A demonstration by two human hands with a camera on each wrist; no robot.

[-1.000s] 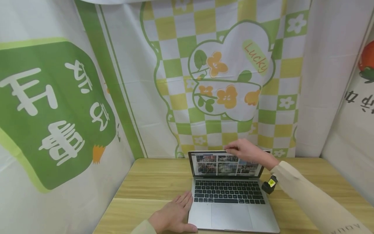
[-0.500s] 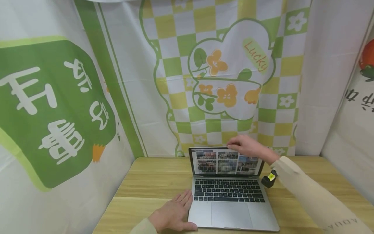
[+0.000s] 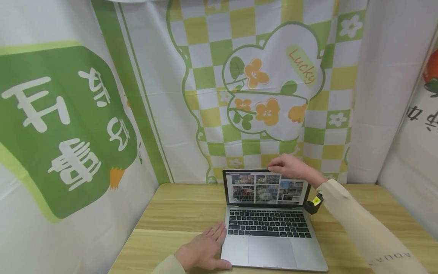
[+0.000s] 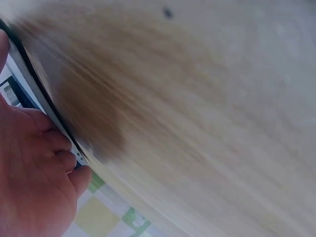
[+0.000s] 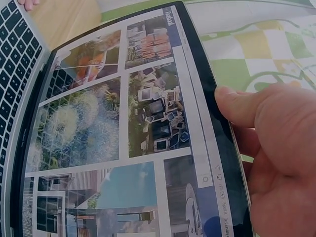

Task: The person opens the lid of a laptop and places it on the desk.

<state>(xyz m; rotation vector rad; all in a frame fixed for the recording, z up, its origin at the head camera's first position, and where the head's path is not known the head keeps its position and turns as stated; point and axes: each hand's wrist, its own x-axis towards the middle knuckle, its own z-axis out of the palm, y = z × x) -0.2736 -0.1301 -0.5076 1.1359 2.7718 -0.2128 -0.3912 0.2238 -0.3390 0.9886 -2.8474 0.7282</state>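
A silver laptop (image 3: 236, 249) stands unfolded on the wooden table, its lit screen (image 3: 267, 190) showing a page of pictures. My right hand (image 3: 291, 167) pinches the top edge of the lid, thumb on the screen side and fingers behind it; the right wrist view shows this hand (image 5: 281, 153) close up. Beside the laptop's left edge, my left hand (image 3: 205, 249) rests with extended fingers, its thumb at the front corner. In the left wrist view the left hand (image 4: 34, 173) lies along the laptop's side edge.
The wooden table (image 3: 171, 213) reaches back to a hanging cloth (image 3: 212, 125) with green and yellow checks, just behind the laptop lid. Another printed cloth (image 3: 78, 129) hangs at the left. A black strap device (image 3: 314, 203) sits on my right wrist.
The laptop lid has tilted further up and back, its top edge rising in the head view with my right hand on it. My left hand has stayed in place.
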